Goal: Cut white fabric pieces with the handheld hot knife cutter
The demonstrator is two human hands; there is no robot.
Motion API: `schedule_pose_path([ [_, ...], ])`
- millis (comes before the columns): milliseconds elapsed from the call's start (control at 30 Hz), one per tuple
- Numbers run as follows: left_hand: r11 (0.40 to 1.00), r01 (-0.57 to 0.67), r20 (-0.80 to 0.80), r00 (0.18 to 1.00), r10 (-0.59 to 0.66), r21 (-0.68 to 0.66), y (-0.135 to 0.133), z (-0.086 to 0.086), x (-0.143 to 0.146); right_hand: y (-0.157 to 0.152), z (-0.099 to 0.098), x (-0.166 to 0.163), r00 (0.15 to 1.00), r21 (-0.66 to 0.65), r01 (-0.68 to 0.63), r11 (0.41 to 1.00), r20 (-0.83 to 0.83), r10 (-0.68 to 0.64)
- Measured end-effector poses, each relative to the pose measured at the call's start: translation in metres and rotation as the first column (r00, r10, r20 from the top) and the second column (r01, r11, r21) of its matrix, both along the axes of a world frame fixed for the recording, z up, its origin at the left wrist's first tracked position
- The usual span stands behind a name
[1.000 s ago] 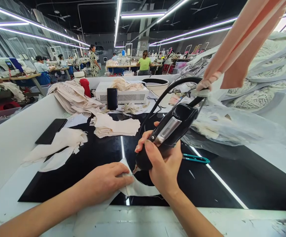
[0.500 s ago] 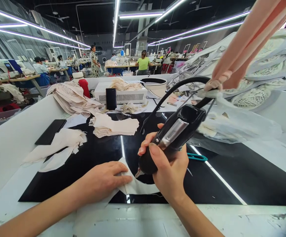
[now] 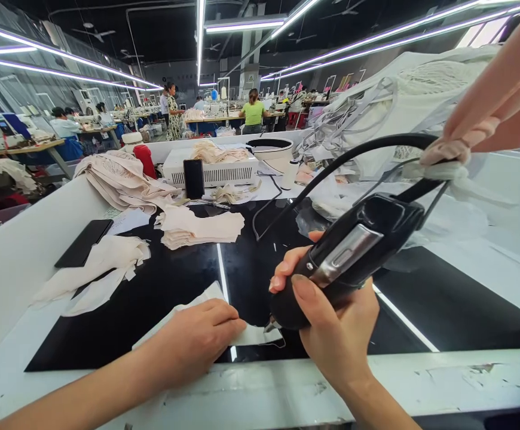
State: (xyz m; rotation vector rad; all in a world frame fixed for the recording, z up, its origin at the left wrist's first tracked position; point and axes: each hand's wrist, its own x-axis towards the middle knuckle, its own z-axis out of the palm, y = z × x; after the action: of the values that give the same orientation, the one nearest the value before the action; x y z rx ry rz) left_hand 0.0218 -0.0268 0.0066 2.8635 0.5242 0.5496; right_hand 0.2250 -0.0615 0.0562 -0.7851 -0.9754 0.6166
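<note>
My right hand (image 3: 336, 316) is closed around a black corded electric hand cutter (image 3: 354, 245), which tilts with its rear end up to the right. Its small metal tip (image 3: 271, 325) points down at the right part of a white fabric strip (image 3: 255, 335) and appears to touch it. Fingers bent and together, my left hand (image 3: 201, 334) presses the strip onto the black glossy board (image 3: 179, 269), covering the strip's middle. A knotted pink cloth (image 3: 461, 140) suspends the cutter by its cord end.
Stacked cream fabric pieces (image 3: 201, 227) lie ahead, with loose pieces (image 3: 94, 269) and a black flat case (image 3: 84, 243) to the left. Behind stand a phone (image 3: 193, 179), a white vented box (image 3: 224, 170) and a bucket (image 3: 271, 156). Piled garments (image 3: 376, 101) rise at right. Other people work farther back.
The cutter and my right hand have moved right, with the tip now on the strip's right part. Under my left hand the strip lies turned, its curved edge less visible. The view has shifted slightly.
</note>
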Motion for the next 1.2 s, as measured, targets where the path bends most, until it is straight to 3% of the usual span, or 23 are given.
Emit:
schedule_pose_path([
  [433,0.999,-0.008,0.068,0.998,0.005,0.039,-0.01,-0.007,-0.005,0.004,0.005,-0.015,0.997,-0.014,-0.002,1.0,-0.078,0.001],
  [1200,0.995,-0.098,0.058,0.994,0.097,0.015,-0.016,-0.005,-0.004,0.009,0.006,-0.024,0.998,-0.013,-0.058,0.998,-0.006,0.058],
])
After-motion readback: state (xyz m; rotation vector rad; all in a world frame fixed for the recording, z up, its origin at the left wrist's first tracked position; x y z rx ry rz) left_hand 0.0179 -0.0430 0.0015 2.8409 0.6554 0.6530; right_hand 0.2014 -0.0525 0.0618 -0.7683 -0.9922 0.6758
